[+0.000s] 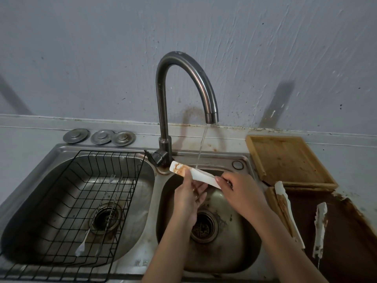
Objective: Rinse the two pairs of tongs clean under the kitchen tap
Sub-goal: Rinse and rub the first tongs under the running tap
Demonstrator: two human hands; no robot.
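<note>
White tongs [201, 177] smeared with brown sauce at their far end are held level over the right sink basin [234, 242]. My right hand [238, 193] grips their near end. My left hand [190, 194] touches their middle from below, thumb on the blade by the stain. A thin stream of water falls from the curved tap [183, 82] onto the tongs. A second pair of white tongs [288, 211], stained brown, lies on the counter to the right of the sink.
A black wire rack [67, 211] with two thin metal utensils sits in the left basin. Three metal drain lids [100, 136] lie behind it. A wooden tray [285, 160] stands at the back right. A white broken strip [320, 227] lies on the dark counter.
</note>
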